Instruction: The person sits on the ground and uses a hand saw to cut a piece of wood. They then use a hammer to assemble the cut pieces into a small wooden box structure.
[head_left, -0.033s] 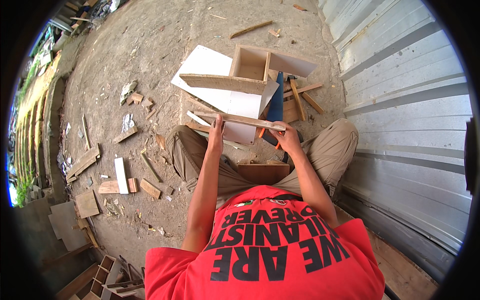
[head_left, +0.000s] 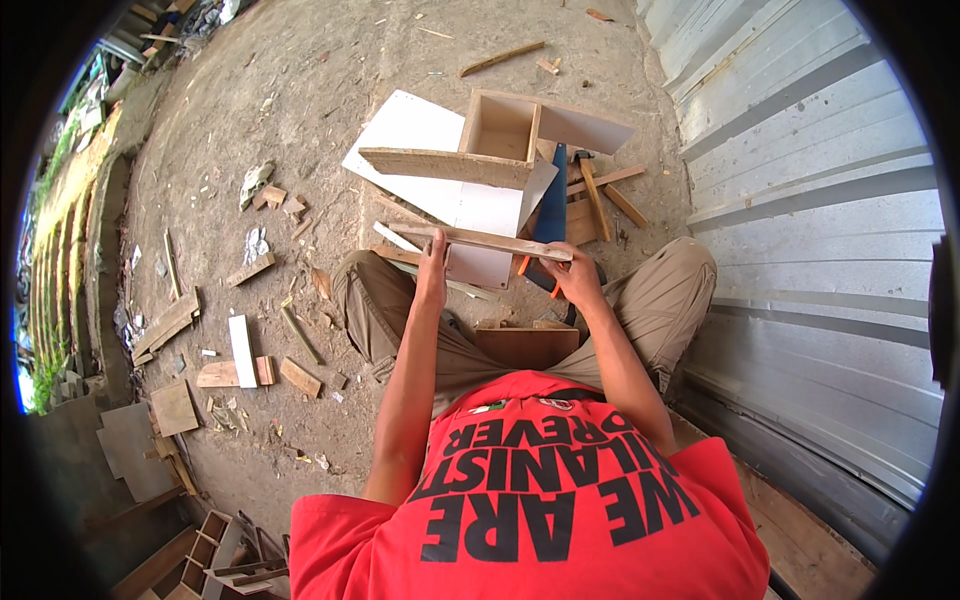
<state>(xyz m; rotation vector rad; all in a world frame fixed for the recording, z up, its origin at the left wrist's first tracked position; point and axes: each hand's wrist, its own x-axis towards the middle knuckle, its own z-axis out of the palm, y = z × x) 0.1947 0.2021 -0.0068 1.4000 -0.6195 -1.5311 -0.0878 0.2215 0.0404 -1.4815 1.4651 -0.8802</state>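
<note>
A narrow wooden strip (head_left: 495, 241) is held level in front of my knees. Near its left end it is gripped by my left hand (head_left: 433, 268), and its right end sits in the closed fingers of my right hand (head_left: 577, 275). Beneath it lies a white panel (head_left: 483, 266). Beyond is an open wooden box frame (head_left: 503, 128) with a long board along its near side, resting on white boards (head_left: 408, 130). Just right of it lies a handsaw with a blue blade (head_left: 553, 200); its orange-and-black handle is partly hidden behind my right hand.
A hammer (head_left: 592, 195) lies right of the saw among wood sticks. Corrugated metal sheeting (head_left: 810, 190) walls the right side. Wood offcuts (head_left: 178, 318) and a white strip (head_left: 243, 351) are scattered on the ground at left. A wooden block (head_left: 527, 346) sits between my legs.
</note>
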